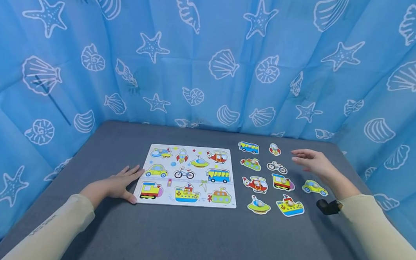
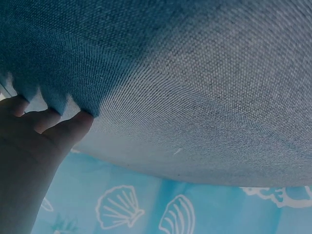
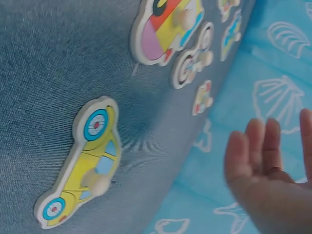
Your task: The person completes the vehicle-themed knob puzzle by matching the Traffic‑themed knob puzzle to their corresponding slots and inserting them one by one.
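Note:
The puzzle board [image 1: 188, 176], white with printed vehicles, lies flat on the table. My left hand [image 1: 120, 184] rests at its left edge, fingers spread and thumb by the lower left corner. An airplane piece [image 1: 162, 153] seems to sit in the board's upper left corner. My right hand [image 1: 313, 163] hovers above the table's right side, fingers loosely extended, holding nothing. Closest to it are the yellow car piece [image 3: 83, 165], the bicycle piece [image 1: 277, 167] and the rocket piece [image 1: 275, 149]. In the right wrist view the knobs on the pieces show.
Several other knobbed pieces lie between board and right hand: the bus [image 1: 248, 147], submarine [image 1: 251, 164], helicopter [image 1: 255, 184], train [image 1: 283, 182], flying saucer [image 1: 259, 205] and ship [image 1: 290, 206]. Grey cloth covers the table [image 1: 188, 239]. A blue shell-patterned curtain [image 1: 204, 59] hangs around it.

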The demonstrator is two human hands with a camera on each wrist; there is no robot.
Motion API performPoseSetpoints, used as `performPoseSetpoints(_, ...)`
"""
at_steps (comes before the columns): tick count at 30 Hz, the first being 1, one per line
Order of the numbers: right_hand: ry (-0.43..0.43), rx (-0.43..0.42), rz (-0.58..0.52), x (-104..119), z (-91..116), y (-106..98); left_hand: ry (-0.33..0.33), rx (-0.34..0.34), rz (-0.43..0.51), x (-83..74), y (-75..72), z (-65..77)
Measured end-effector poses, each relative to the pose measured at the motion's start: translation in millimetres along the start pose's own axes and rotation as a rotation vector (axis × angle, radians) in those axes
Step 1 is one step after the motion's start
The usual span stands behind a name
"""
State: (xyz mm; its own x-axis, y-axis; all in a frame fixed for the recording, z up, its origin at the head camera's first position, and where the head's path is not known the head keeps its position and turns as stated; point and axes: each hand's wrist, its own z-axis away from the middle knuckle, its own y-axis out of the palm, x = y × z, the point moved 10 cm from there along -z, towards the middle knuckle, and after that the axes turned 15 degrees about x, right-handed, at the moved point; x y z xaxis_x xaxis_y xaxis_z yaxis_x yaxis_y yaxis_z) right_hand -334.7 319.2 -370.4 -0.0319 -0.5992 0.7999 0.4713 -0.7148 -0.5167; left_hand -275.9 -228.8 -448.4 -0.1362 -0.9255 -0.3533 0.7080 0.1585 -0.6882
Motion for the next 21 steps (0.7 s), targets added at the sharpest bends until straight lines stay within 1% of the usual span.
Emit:
performPoseSetpoints(5, 0.011, 0.018, -0.102, -12.2, -15.7, -5.0, 0.002, 0.012, 0.002, 1.8, 1.8, -1.4)
performPoseSetpoints(7, 0.021, 0.024, -0.128, -15.9, -21.2, -7.0, 0.003, 0.008, 0.007, 1.4, 2.1, -0.4)
performPoseSetpoints(11, 0.032, 0.062, -0.175, -20.3, -32.6, -9.2, 0.012, -0.005, 0.013, 0.6, 2.5, 1.5)
performPoseSetpoints(16, 0.040, 0.101, -0.183, -28.5, -47.5, -14.7, 0.010, -0.002, 0.020, 2.9, 2.8, 0.3)
performPoseSetpoints(17, 0.037, 0.106, -0.174, -30.0, -50.2, -16.1, 0.005, 0.003, 0.020, 5.1, 3.3, -1.7)
performPoseSetpoints(21, 0.020, 0.108, -0.131, -33.1, -59.3, -21.4, 0.002, 0.006, 0.030, 4.0, 2.8, -0.6)
